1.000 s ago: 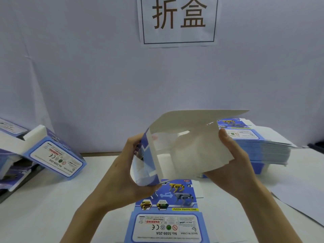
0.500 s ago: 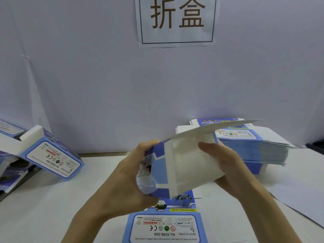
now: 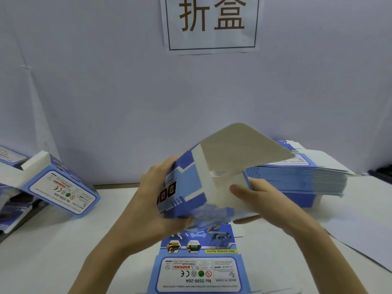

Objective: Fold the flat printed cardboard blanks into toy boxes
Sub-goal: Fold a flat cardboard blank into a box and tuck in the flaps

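Note:
I hold a half-formed blue and white toy box (image 3: 191, 187) above the table, in the middle of the head view. My left hand (image 3: 152, 206) grips its printed left side, thumb under the lower edge. My right hand (image 3: 261, 200) grips the white inner panel on the right, thumb on top. A grey-white flap (image 3: 244, 149) sticks up and back from the box. A flat printed blank (image 3: 199, 270) lies on the table under my hands. A tall stack of flat blanks (image 3: 297, 177) sits behind my right hand.
Folded boxes (image 3: 61, 192) lie tipped in a pile at the left edge. A white sheet (image 3: 364, 236) lies on the table at the right. A wall with a paper sign (image 3: 212, 24) stands close behind the white table (image 3: 63, 251).
The box has been turned so its blue printed side faces me, and the flap has swung up. Both hands have shifted their grip and stayed in the middle.

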A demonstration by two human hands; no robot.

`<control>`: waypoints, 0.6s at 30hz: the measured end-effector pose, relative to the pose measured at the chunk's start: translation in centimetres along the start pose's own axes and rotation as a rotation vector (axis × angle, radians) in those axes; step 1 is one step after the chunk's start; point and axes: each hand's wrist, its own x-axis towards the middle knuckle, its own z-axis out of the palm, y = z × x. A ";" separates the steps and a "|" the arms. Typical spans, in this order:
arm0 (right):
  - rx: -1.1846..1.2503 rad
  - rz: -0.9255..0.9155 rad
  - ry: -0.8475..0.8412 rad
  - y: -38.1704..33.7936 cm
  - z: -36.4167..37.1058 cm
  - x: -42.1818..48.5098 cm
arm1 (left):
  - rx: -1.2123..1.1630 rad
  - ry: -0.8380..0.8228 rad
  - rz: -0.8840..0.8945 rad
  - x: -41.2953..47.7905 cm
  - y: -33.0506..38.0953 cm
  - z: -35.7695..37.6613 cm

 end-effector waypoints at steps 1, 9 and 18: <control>-0.062 0.012 0.120 0.1 0.2 0.3 | -0.024 0.008 -0.032 0.1 0.1 0.4; -0.251 0.004 0.542 -0.1 1.1 0.9 | -0.335 -0.150 -0.282 0.9 1.7 1.2; -0.487 -0.044 0.515 0.2 1.9 1.0 | -0.583 -0.034 -0.413 1.1 1.7 1.6</control>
